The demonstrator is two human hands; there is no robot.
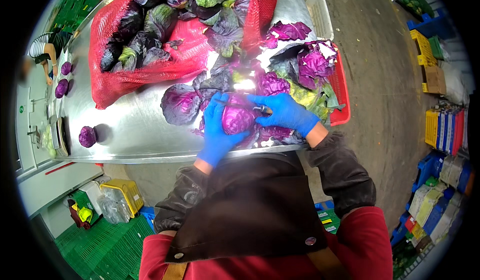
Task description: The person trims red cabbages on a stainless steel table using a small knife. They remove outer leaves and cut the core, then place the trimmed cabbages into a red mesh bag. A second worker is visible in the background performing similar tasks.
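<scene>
My left hand (219, 132), in a blue glove, grips a peeled red cabbage head (237, 118) from its left side, at the near edge of a metal table (138, 130). A knife (263, 109) is held in my right hand (287, 112), also blue-gloved; its blade lies across the top of the cabbage. Loose dark outer leaves (182, 103) lie just left of the hands. More leaves and cabbage pieces (317, 64) are heaped to the right. Beyond, a red mesh sack (123, 81) holds several untrimmed red cabbages (161, 21).
Trimmed cabbages (87, 136) stand along the table's left part. A person (45, 49) is at the far left. A red crate (341, 92) and a white crate (318, 10) adjoin the table's right edge. Stacked crates (444, 130) line the right side.
</scene>
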